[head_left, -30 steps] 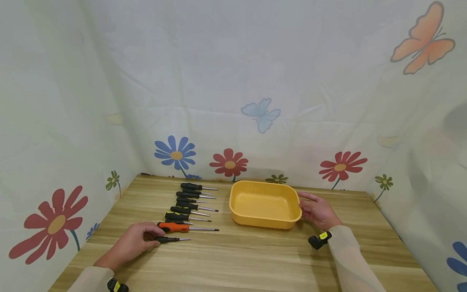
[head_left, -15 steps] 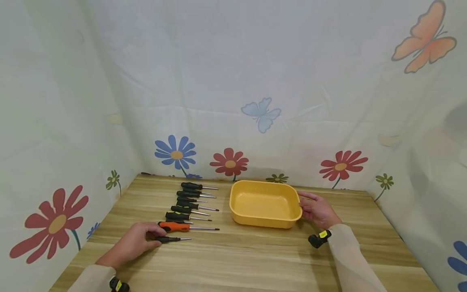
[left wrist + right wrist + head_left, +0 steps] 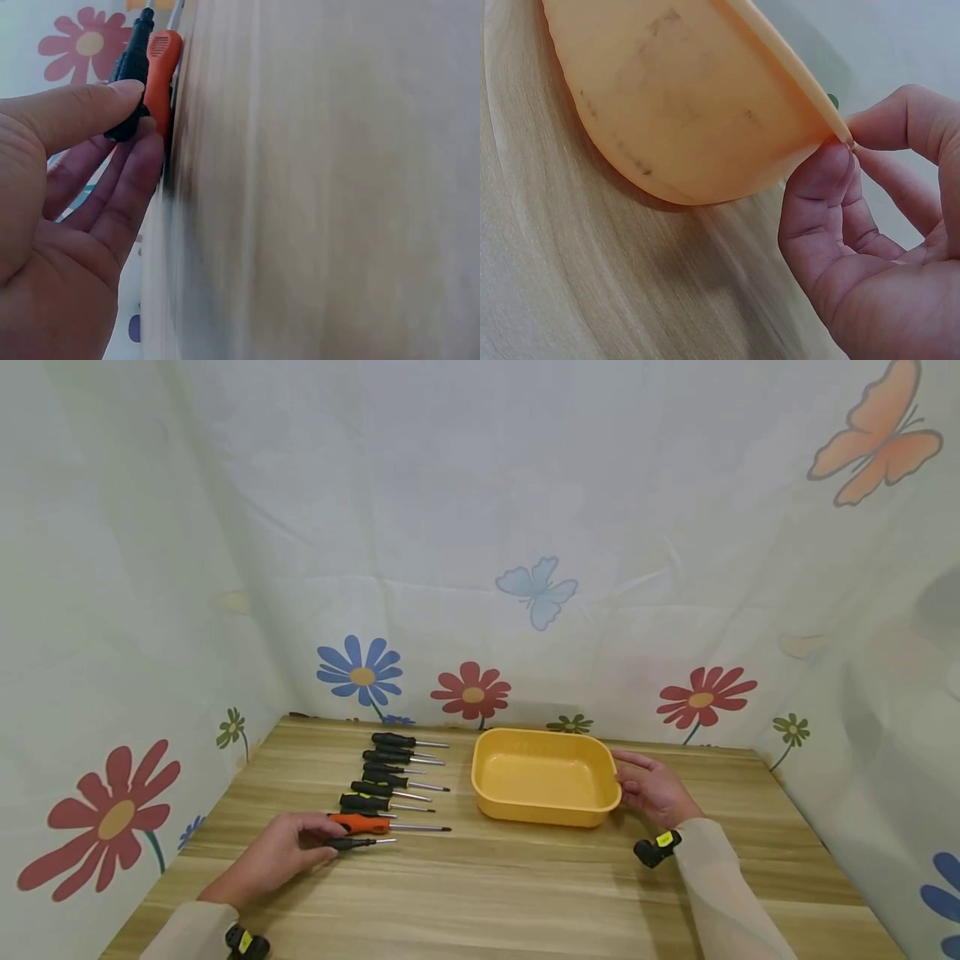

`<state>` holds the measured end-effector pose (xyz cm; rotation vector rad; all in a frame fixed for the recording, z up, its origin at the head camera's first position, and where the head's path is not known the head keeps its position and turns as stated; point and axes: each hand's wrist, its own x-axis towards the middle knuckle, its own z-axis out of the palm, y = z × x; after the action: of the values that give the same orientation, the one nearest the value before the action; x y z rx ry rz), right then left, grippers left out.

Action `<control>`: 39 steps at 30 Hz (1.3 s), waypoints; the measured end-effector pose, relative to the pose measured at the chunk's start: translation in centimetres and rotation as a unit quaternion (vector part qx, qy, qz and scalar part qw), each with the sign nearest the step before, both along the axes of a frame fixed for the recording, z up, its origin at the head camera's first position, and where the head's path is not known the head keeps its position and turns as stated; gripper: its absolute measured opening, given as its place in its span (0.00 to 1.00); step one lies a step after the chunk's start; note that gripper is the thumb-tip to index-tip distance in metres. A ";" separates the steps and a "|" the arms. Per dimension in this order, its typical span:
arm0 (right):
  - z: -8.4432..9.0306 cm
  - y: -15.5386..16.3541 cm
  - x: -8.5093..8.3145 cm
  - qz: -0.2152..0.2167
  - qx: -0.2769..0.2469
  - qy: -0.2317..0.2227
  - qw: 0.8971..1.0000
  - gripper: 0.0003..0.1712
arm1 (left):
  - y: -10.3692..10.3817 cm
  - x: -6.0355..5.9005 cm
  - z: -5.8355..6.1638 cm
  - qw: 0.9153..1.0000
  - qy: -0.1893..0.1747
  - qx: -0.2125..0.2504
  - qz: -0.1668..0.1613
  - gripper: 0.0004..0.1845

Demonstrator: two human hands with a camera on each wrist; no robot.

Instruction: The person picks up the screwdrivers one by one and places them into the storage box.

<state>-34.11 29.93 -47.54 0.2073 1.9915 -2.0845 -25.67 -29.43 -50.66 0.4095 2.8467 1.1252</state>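
Your left hand pinches the handle of the small black screwdriver between thumb and fingertips; it lies nearest you on the wooden table, just beside the orange-handled screwdriver, so it is the easiest one to reach. Beyond these 2, the other black screwdrivers lie in a row, shafts pointing right toward the yellow tray. Your right hand grips the tray's right rim, thumb above and fingers below, probably to steady it; the tray looks empty.
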 end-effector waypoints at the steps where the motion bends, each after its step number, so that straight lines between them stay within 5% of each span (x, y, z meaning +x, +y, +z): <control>1: 0.0 0.0 0.0 0.000 -0.002 0.001 1.000 0.34 | 0.1 0.0 0.0 1.000 0.000 0.003 0.006 0.12; 16: 0.0 0.1 0.0 0.004 -0.005 0.010 1.000 0.34 | 1.7 -0.5 0.7 0.992 -0.030 0.103 0.060 0.15; 24: -0.3 0.1 -0.1 -0.002 -0.012 0.011 1.000 0.34 | 2.8 -1.1 1.0 0.980 -0.059 0.163 0.095 0.22; 39: -0.3 0.0 0.1 -0.003 -0.019 0.015 1.000 0.33 | 4.8 -2.4 0.9 0.972 -0.043 0.203 0.107 0.20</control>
<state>-33.99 29.91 -47.88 0.1753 1.9685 -2.1389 -28.08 -24.60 -49.80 0.0635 2.6236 1.7260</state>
